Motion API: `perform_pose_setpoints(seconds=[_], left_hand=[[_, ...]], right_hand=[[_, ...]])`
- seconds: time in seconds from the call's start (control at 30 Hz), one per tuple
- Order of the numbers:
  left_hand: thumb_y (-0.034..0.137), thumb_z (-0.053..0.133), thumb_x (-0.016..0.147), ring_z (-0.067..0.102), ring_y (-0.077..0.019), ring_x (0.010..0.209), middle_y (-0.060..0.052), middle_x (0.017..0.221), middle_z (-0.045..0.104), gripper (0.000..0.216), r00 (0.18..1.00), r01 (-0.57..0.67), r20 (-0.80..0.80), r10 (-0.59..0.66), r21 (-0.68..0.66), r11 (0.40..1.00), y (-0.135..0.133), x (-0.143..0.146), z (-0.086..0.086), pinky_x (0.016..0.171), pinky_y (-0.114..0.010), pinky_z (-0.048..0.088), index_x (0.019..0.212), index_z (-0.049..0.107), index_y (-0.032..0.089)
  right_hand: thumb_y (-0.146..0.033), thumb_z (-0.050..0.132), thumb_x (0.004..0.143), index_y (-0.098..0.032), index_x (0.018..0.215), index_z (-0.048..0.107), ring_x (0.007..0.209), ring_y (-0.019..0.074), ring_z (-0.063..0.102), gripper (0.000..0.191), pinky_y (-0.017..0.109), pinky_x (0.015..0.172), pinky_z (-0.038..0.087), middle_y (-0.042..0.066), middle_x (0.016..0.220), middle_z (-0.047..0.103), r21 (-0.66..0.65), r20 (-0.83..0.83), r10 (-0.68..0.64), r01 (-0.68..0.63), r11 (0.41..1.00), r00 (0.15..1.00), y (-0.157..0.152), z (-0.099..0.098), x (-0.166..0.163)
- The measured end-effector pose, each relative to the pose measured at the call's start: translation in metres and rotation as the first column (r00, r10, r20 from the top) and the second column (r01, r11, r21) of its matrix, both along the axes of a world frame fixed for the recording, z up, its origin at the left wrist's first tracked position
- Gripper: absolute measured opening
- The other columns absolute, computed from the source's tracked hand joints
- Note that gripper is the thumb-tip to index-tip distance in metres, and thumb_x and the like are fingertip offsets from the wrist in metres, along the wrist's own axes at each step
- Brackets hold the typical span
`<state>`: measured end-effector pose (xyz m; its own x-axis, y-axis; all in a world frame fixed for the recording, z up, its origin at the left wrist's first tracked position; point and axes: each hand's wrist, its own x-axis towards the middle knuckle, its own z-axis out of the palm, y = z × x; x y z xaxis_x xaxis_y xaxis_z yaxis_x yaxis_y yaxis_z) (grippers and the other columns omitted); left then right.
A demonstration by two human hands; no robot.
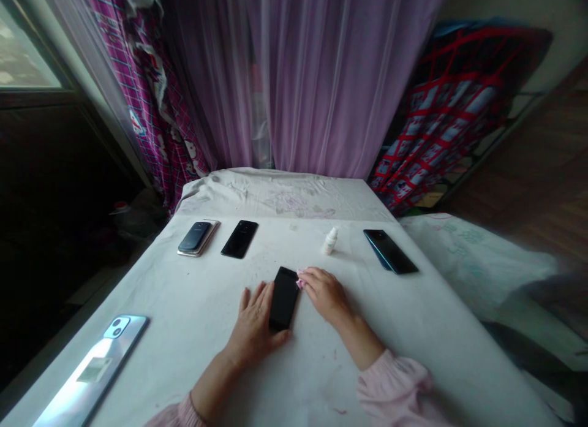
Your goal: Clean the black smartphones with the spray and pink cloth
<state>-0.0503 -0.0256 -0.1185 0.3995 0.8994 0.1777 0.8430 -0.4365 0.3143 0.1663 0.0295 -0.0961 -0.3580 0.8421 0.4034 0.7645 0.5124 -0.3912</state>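
Note:
A black phone lies flat, dark screen up, on the white-covered table. My left hand steadies it, fingers along its left edge and thumb across the bottom edge. Pinched in the fingertips of my right hand is a small pink cloth, pressed at the phone's upper right edge. The cloth is mostly hidden by the fingers. A small white bottle stands upright just beyond my right hand.
Two stacked phones and a single black phone lie at the back left. Another overlapping pair of phones is on the right. A large silvery phone rests at the near left. Purple curtains hang behind the table.

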Motion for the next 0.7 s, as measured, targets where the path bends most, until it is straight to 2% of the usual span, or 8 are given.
perform_pose_setpoints(seconds=[0.13, 0.27, 0.37, 0.47, 0.57, 0.7], left_hand=[[0.065, 0.058, 0.079, 0.033, -0.0377, 0.137, -0.022, 0.146, 0.041, 0.094, 1.000, -0.030, -0.001, 0.030, 0.016, 0.999, -0.001, -0.009, -0.001, 0.111, -0.060, 0.020, 0.149, 0.023, 0.013], [0.070, 0.054, 0.079, 0.034, -0.0377, 0.137, -0.021, 0.144, 0.044, 0.088, 0.996, -0.091, -0.002, 0.091, 0.079, 0.993, -0.009, -0.011, -0.007, 0.110, -0.060, 0.023, 0.144, 0.035, 0.012], [0.063, 0.059, 0.079, 0.035, -0.0368, 0.136, -0.019, 0.144, 0.046, 0.081, 0.994, -0.105, -0.002, 0.106, 0.091, 0.990, -0.011, -0.009, -0.008, 0.111, -0.059, 0.022, 0.142, 0.038, 0.015], [0.058, 0.061, 0.080, 0.036, -0.0364, 0.136, -0.019, 0.143, 0.046, 0.079, 0.995, -0.103, 0.000, 0.103, 0.077, 0.992, -0.010, -0.006, -0.006, 0.111, -0.060, 0.021, 0.142, 0.038, 0.015], [0.060, 0.060, 0.080, 0.036, -0.0365, 0.136, -0.019, 0.143, 0.046, 0.081, 0.996, -0.094, 0.000, 0.094, 0.068, 0.993, -0.009, -0.006, -0.006, 0.111, -0.061, 0.021, 0.143, 0.037, 0.014], [0.063, 0.061, 0.079, 0.037, -0.0362, 0.135, -0.019, 0.144, 0.045, 0.083, 0.996, -0.089, 0.005, 0.089, 0.072, 0.993, -0.009, -0.008, -0.008, 0.111, -0.060, 0.021, 0.143, 0.037, 0.016]], right_hand=[[-0.017, 0.049, 0.088, -0.023, 0.097, 0.070, 0.086, 0.0171, 0.065, 0.024, 0.027, 0.077, 0.050, 0.005, 0.094, 0.070, -0.028, -0.162, -0.134, 0.131, 0.991, 0.978, 0.002, -0.006, 0.007], [-0.024, 0.051, 0.090, -0.023, 0.096, 0.069, 0.081, 0.0170, 0.063, 0.019, 0.026, 0.070, 0.048, 0.005, 0.089, 0.068, 0.012, -0.113, -0.188, 0.191, 0.982, 0.976, 0.001, 0.000, 0.001], [-0.025, 0.054, 0.090, -0.024, 0.093, 0.070, 0.081, 0.0182, 0.060, 0.016, 0.027, 0.072, 0.046, 0.006, 0.087, 0.067, 0.088, 0.001, -0.156, 0.156, 0.984, 0.988, 0.002, 0.001, -0.009], [-0.023, 0.055, 0.090, -0.024, 0.098, 0.071, 0.088, 0.0205, 0.058, 0.018, 0.031, 0.077, 0.046, 0.007, 0.095, 0.067, 0.128, 0.058, -0.113, 0.105, 0.986, 0.992, 0.000, -0.002, -0.015], [-0.020, 0.052, 0.092, -0.023, 0.103, 0.070, 0.091, 0.0209, 0.058, 0.021, 0.033, 0.080, 0.048, 0.009, 0.100, 0.066, 0.111, 0.034, -0.056, 0.052, 0.993, 0.998, -0.010, -0.004, -0.017], [-0.018, 0.052, 0.092, -0.024, 0.098, 0.071, 0.086, 0.0188, 0.059, 0.022, 0.031, 0.078, 0.050, 0.008, 0.094, 0.064, 0.062, -0.029, 0.012, -0.011, 0.998, 0.999, -0.034, -0.005, -0.024]])
